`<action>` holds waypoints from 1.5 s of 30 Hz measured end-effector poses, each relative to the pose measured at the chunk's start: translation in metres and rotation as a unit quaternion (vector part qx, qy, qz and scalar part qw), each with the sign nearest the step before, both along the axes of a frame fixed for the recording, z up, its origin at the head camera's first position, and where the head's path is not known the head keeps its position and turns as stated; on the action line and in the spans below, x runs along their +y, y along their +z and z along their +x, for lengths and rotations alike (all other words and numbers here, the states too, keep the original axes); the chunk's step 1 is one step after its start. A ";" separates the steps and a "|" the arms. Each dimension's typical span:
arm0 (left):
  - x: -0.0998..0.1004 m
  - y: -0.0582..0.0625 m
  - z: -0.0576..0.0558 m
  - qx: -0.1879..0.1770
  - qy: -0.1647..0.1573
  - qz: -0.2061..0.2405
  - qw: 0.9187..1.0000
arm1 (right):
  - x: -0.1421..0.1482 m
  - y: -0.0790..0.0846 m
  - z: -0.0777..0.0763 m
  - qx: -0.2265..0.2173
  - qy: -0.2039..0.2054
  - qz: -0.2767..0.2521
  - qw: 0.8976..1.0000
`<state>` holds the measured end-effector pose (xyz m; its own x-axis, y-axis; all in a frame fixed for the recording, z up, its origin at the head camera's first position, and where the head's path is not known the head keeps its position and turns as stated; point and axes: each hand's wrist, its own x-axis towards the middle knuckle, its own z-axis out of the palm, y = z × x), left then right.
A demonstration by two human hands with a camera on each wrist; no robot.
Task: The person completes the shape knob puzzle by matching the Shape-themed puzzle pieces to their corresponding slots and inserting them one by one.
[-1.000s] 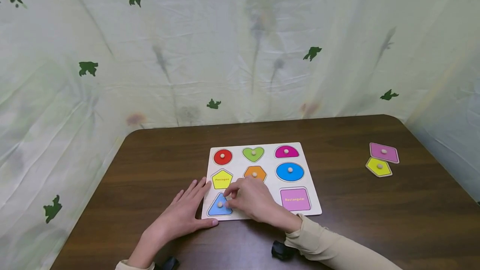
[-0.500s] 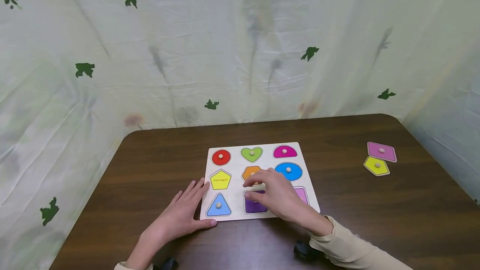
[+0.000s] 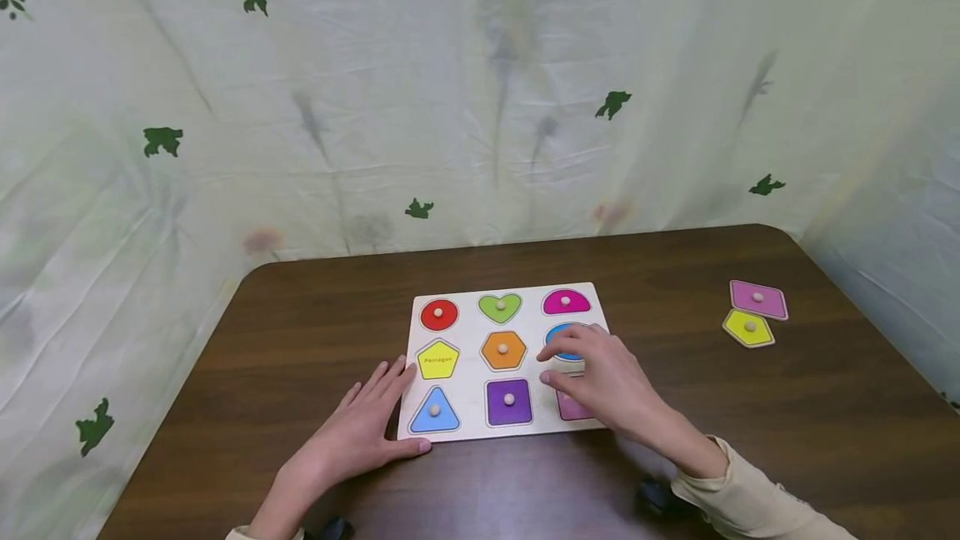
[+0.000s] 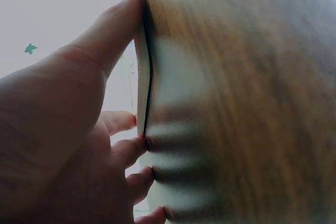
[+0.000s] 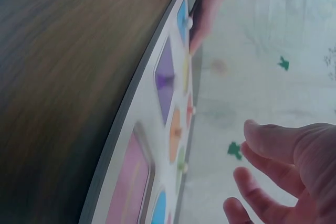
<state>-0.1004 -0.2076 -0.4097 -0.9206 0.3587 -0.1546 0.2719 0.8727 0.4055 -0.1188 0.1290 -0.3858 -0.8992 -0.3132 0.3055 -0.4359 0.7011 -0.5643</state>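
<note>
A white shape-puzzle board (image 3: 472,402) lies on the table. My left hand (image 3: 352,432) rests at its left side, fingers spread along the edge and thumb at the near corner. Over the board's right part hovers my right hand (image 3: 607,373), thumb and fingers apart with nothing between them. It partly covers the blue oval (image 3: 555,342) and the pink recess (image 3: 572,407). The purple square (image 3: 498,412), blue triangle (image 3: 444,421) and orange hexagon (image 3: 492,358) sit in their slots, knobs up. The yellow recess (image 3: 437,350) shows the printed word "Pentagon".
Apart from the board, at the table's right, lie a pink rectangle piece (image 3: 772,302) and a yellow pentagon piece (image 3: 737,326), edges close together. A red circle (image 3: 448,319), green heart (image 3: 491,302) and magenta half circle (image 3: 577,304) fill the board's far row. A pale curtain (image 3: 420,107) hangs behind.
My right hand has moved right, from beside the blue triangle across the purple square to the board's right side, uncovering both pieces and the hexagon. The left hand stays at the board's edge.
</note>
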 end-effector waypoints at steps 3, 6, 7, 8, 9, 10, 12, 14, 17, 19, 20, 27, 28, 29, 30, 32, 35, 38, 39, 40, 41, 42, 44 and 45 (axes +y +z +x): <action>0.000 -0.001 0.000 0.001 0.000 -0.001 1.000 | 0.012 -0.001 0.001 -0.005 -0.011 0.005 1.000; 0.000 -0.002 0.000 0.002 0.000 -0.001 1.000 | 0.026 -0.003 0.002 -0.007 -0.025 0.007 1.000; 0.000 -0.002 0.000 0.003 -0.001 -0.001 1.000 | 0.030 -0.004 0.002 -0.006 -0.029 0.009 1.000; 0.000 -0.002 0.000 0.002 -0.001 -0.001 1.000 | 0.034 -0.005 0.002 -0.005 -0.034 0.010 0.999; -0.001 -0.002 0.000 0.002 -0.001 -0.001 1.000 | 0.039 -0.006 0.002 -0.003 -0.036 0.010 0.999; -0.001 -0.003 0.000 0.002 -0.002 -0.001 1.000 | 0.043 -0.007 0.002 -0.001 -0.037 0.010 0.999; -0.001 -0.003 -0.001 0.002 -0.001 -0.002 1.000 | 0.052 -0.007 0.001 0.005 -0.039 0.010 0.999; -0.001 -0.004 -0.001 0.001 0.000 -0.004 1.000 | 0.061 -0.008 0.000 0.008 -0.036 0.010 0.999; -0.001 -0.005 -0.002 -0.002 0.002 -0.005 1.000 | 0.074 -0.008 -0.001 0.014 -0.034 0.009 0.999; -0.001 -0.005 -0.003 -0.002 0.002 -0.005 1.000 | 0.083 -0.008 -0.003 0.017 -0.033 0.009 0.999; -0.001 -0.005 -0.003 -0.002 0.002 -0.005 1.000 | 0.088 -0.008 -0.003 0.018 -0.033 0.009 0.999; 0.000 -0.004 -0.002 0.003 0.000 -0.002 1.000 | 0.126 -0.008 -0.011 0.042 -0.024 0.021 0.999; 0.000 -0.004 -0.002 0.003 0.000 -0.002 1.000 | 0.131 -0.009 -0.011 0.048 -0.022 0.024 0.998; 0.000 -0.003 -0.002 0.003 0.000 -0.001 1.000 | 0.137 -0.009 -0.012 0.055 -0.018 0.026 0.998; 0.000 -0.003 -0.001 0.004 0.000 -0.001 1.000 | 0.142 -0.009 -0.013 0.060 -0.015 0.030 0.998; 0.000 -0.003 -0.001 0.005 0.000 -0.001 1.000 | 0.152 -0.011 -0.016 0.080 -0.007 0.044 0.996; 0.000 -0.003 -0.002 0.004 0.001 -0.004 1.000 | 0.166 -0.013 -0.019 0.102 -0.003 0.064 0.993; 0.000 -0.004 -0.003 0.001 0.003 -0.008 1.000 | 0.178 -0.016 -0.022 0.106 -0.011 0.075 0.992; 0.000 -0.005 -0.003 0.000 0.003 -0.009 1.000 | 0.182 -0.017 -0.023 0.104 -0.015 0.077 0.991; 0.000 -0.005 -0.003 0.000 0.003 -0.010 1.000 | 0.186 -0.018 -0.024 0.103 -0.020 0.078 0.991; 0.000 -0.005 -0.003 0.000 0.003 -0.010 1.000 | 0.190 -0.019 -0.024 0.102 -0.025 0.081 0.991; 0.000 -0.005 -0.004 -0.001 0.003 -0.010 1.000 | 0.194 -0.020 -0.025 0.100 -0.029 0.083 0.991; 0.000 -0.006 -0.004 0.000 0.003 -0.010 1.000 | 0.203 -0.022 -0.027 0.098 -0.038 0.091 0.990; 0.000 -0.006 -0.004 0.001 0.002 -0.010 1.000 | 0.207 -0.023 -0.028 0.095 -0.043 0.093 0.990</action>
<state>-0.1045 -0.2079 -0.4157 -0.9226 0.3511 -0.1597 0.2684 0.8817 0.3880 -0.1469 0.3365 -0.4084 -0.8572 -0.3047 0.4152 -0.4556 0.8245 -0.3356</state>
